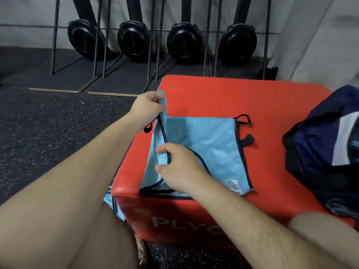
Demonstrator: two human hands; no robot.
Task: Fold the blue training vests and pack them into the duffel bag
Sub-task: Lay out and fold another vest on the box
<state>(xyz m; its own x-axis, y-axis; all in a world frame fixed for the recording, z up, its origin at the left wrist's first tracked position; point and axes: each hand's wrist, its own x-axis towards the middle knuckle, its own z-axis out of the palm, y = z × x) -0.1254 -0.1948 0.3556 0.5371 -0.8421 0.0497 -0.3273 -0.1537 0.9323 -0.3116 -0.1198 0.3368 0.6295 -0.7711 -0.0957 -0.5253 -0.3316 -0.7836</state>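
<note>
Two bare legs (77,230) flank the front face of the red plyo box (213,94). A strip of light blue cloth (110,202) hangs low at the box's front-left corner, against the left leg.

On the box top, left half: blue training vest (209,144), laid flat, near hem along the box's front edge. Right hand (180,167) pinches the vest's black-trimmed left edge between thumb and curled fingers, near the box's left side. Left hand (147,109), farther back at the box's left edge, grips the vest's far-left corner, which is raised off the top and turned up. The vest's right edge lies straight; two black strap loops (243,120) stick out from it onto bare red.

Bare red top runs between that right edge and the navy duffel bag (318,144), which sits on the box's right side. More bare top lies behind the vest, up to the far edge.

Left of the box: speckled rubber floor (48,133). Behind the box: four black fan-wheel machines (134,39) stored against the wall.
</note>
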